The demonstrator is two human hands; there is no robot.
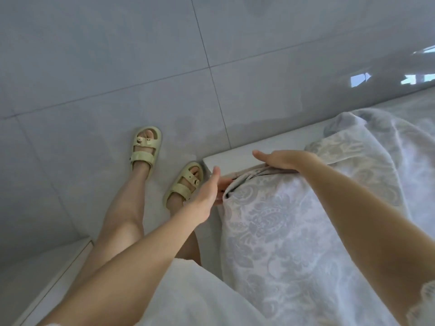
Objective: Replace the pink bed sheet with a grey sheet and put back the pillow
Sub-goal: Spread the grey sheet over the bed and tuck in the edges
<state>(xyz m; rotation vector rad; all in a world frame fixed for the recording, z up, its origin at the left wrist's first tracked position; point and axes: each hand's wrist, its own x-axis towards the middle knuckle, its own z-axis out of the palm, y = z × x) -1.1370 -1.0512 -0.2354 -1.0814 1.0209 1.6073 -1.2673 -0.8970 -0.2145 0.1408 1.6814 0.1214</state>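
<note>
Grey sheet (282, 231), woven with a pale damask pattern, is lying over the corner of the mattress, its hem bunching into gathers right at the corner, just inside the white bed frame (235, 158). The left hand (209, 188) is reaching in from the floor side, thumb straight and raised, straight fingers pushing against the sheet's corner fold. The right hand (281, 160) is resting on top of the gathers, thumb spreading wide over the frame's edge. Its fingers are folding down out of sight, so I cannot tell whether they are pinching the cloth. Open room is lying left of the frame, where glossy grey floor tiles (117, 67) are reflecting a window and feet in pale yellow sandals (146, 147) are standing near the corner. A low white ledge (47, 278) is bordering the floor at lower left.
</note>
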